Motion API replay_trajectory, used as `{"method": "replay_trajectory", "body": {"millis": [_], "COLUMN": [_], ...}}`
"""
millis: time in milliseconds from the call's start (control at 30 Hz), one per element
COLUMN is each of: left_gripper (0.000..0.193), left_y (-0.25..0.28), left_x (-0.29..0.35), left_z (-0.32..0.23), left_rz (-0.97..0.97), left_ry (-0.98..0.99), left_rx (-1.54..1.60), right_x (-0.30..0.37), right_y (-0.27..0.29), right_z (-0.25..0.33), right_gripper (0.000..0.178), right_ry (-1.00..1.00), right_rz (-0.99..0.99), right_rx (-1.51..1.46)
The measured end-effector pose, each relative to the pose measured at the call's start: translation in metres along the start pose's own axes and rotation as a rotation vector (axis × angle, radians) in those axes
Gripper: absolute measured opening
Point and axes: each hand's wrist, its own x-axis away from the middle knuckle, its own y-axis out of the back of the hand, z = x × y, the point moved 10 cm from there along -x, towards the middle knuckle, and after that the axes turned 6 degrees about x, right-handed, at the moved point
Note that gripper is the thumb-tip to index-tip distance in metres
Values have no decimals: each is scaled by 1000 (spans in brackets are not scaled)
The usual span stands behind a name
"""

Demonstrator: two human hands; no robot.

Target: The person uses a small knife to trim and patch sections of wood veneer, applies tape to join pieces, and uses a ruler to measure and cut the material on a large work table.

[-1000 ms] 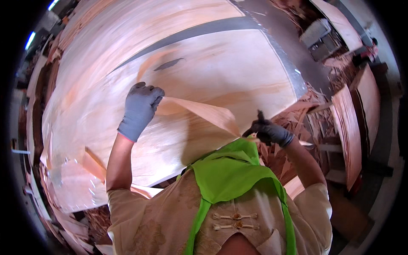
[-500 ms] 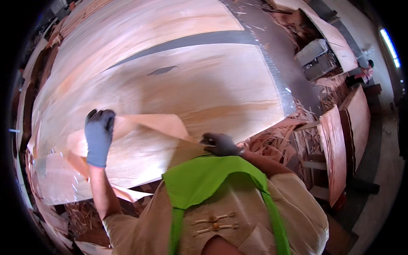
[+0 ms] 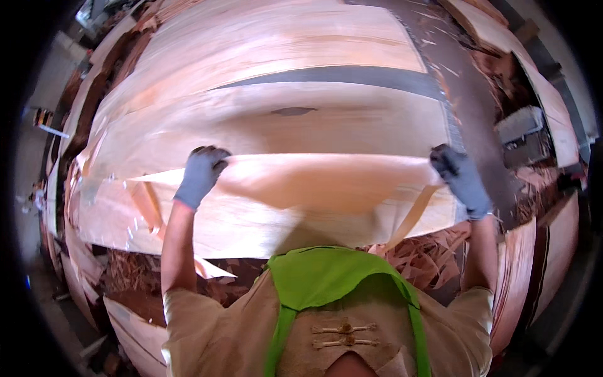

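Observation:
A thin strip of wood veneer [image 3: 314,179] is stretched between my hands above a pale veneer sheet on the work surface. My left hand [image 3: 202,173], in a grey glove with dark fingertips, is closed on the strip's upper edge near its left part. My right hand [image 3: 461,179], gloved the same way, grips the other end at the right. Loose tails of veneer hang down beside both hands. Beneath lies the large veneer sheet [image 3: 364,113], which has a small dark hole and a long dark gap along its far side.
Torn veneer scraps [image 3: 433,251] lie below the front edge at the right, with more at the left. Stacked veneer sheets [image 3: 515,276] stand at the right. A grey block-shaped object [image 3: 521,125] sits at the far right. Another veneer sheet [image 3: 282,38] covers the far part of the surface.
My right hand has moved right and away from my body, pulling the veneer strip out straight. The view has turned, and both arms are now stretched forward.

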Motion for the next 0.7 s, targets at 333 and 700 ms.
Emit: {"method": "replay_trajectory", "body": {"millis": [333,700], "left_gripper": [9,18], "left_y": [-97,-139], "left_x": [-76,-127], "left_z": [102,200], "left_rz": [97,-31], "left_ry": [235,467], "left_rx": [-192,-453], "right_x": [-113,-207], "right_y": [-86,-174], "right_z": [-90,-148], "right_gripper": [9,16], "right_ry": [83,-190], "right_rz": [-25,-116], "right_rx": [616,336]}}
